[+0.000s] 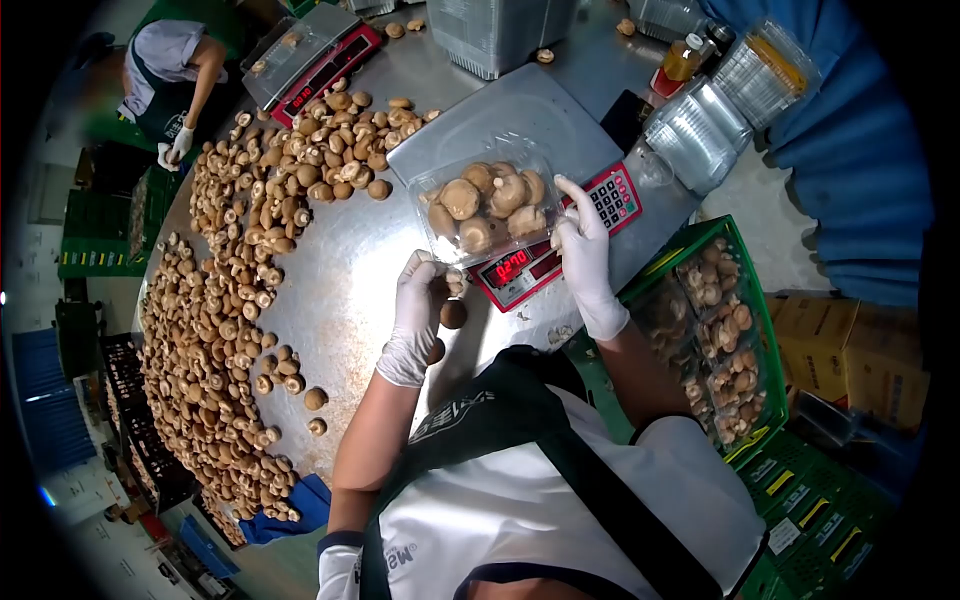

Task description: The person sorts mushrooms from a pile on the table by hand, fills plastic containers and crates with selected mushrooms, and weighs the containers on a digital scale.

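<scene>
A clear plastic box (488,207) of brown mushrooms rests on the grey plate (550,115) of a scale, whose red display (510,268) reads 0.270. My left hand (415,305), white-gloved, has its fingers closed at the box's near left corner. Something brown shows beneath those fingers; I cannot make out whether it is held. Just beside them, a loose mushroom (453,314) lies on the metal table. My right hand (585,250), also gloved, grips the right edge of the box, with its index finger stretched along the side by the scale's keypad.
Mushrooms (215,310) are heaped along the table's left side. Across the table works another person (165,80) near a second scale (320,70). Empty plastic boxes (700,135) and bottles (680,62) stand at the right. A green crate (745,300) with filled boxes is beside me.
</scene>
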The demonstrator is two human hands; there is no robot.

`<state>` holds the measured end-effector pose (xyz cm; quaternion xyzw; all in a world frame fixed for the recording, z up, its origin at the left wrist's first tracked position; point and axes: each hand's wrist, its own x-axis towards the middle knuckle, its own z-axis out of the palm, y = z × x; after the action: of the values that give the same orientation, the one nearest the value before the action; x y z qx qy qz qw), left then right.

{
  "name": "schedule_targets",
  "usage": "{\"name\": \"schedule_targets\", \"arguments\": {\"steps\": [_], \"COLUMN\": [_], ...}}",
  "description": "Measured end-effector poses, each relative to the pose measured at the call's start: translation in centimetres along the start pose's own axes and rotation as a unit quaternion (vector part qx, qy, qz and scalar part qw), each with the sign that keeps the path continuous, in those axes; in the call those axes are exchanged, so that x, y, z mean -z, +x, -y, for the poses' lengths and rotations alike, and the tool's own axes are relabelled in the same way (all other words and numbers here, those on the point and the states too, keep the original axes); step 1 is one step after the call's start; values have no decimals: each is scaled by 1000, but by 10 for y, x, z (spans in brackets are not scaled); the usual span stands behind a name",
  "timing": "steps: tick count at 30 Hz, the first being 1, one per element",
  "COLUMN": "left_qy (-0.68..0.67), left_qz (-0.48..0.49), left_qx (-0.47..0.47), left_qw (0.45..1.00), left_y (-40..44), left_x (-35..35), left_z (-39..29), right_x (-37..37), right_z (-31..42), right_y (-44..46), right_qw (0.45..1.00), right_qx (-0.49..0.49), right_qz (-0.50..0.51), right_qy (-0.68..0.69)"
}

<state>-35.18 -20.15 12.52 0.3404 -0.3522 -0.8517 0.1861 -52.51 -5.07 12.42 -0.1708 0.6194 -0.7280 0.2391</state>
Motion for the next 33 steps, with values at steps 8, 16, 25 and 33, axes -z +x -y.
{"name": "schedule_targets", "arguments": {"steps": [8, 16, 25, 33], "left_qy": [220, 373, 710, 603], "left_qz": [-49, -122, 59, 420], "left_qx": [70, -262, -320, -196], "left_qw": [972, 882, 625, 649], "left_y": [-22, -5, 61, -22], "left_x": [31, 39, -23, -124], "left_z": [-8, -81, -60, 47], "right_x": [36, 68, 27, 170], "right_z": [0, -31, -97, -17], "right_y": [1, -20, -42, -142], "right_qw": [996, 989, 972, 947], "right_qx": [-41, -37, -160, -82], "right_qz": [-75, -142, 49, -72], "right_qy": [-15, 16, 162, 301]}}
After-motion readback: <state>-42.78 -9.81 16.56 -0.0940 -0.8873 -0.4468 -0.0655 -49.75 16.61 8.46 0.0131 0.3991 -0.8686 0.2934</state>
